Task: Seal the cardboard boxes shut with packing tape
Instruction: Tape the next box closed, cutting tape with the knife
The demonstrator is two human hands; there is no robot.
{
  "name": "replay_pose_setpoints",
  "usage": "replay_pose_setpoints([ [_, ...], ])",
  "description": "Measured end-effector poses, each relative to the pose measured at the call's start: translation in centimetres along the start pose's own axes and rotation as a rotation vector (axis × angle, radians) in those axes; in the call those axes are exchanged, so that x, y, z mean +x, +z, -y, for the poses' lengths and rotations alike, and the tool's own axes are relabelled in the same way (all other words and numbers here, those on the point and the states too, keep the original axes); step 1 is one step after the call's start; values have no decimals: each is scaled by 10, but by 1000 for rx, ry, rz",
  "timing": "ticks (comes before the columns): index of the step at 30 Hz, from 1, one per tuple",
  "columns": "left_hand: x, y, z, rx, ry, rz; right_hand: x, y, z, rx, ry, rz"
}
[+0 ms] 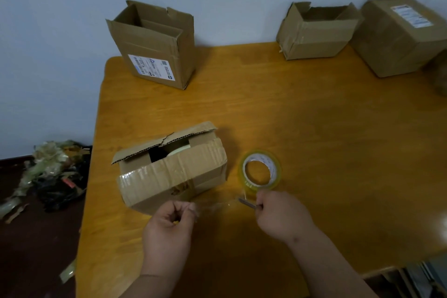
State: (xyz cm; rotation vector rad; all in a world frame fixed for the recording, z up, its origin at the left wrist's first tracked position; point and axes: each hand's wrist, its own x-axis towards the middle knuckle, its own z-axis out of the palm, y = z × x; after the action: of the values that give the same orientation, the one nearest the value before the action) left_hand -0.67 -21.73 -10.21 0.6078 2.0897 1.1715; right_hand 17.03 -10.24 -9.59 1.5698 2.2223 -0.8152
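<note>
One desk (pixel 314 128). Four boxes: three along far edge, two open-topped, one closed; near box (pixel 173 168) by left edge, flaps ajar. One tape roll (pixel 260 169) beside it. Left hand (pixel 173 219) pinches clear strip (pixel 217 204); right hand (pixel 280 213) grips one blade (pixel 249 204).

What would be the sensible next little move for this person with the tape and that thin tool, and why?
Probably cut the tape. The left hand pinches the end of a clear strip drawn from the tape roll, and the right hand grips a thin blade near that strip. The nearest box has its flaps ajar and needs the piece.
</note>
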Motion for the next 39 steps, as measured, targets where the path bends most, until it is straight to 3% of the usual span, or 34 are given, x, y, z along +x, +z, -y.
replay_pose_setpoints([
  [4,-6,4,-1,-17,48,44,6,7,10,-51,-28,-40],
  [10,-19,14,-9,108,256,132,12,13,18,-77,-71,-55],
  [18,5,-6,-3,-178,-122,-12,12,10,-3,-64,-98,60],
  [23,1,-2,0,-117,-115,13,15,1,2,-211,-102,111],
  [29,1,-5,5,-161,-132,-10,15,-7,5,-223,-61,171],
  [34,-6,-10,11,-121,-143,26,7,-15,-2,-148,11,176],
  [39,-15,-13,28,-212,-351,-35,1,-25,-10,162,37,113],
])
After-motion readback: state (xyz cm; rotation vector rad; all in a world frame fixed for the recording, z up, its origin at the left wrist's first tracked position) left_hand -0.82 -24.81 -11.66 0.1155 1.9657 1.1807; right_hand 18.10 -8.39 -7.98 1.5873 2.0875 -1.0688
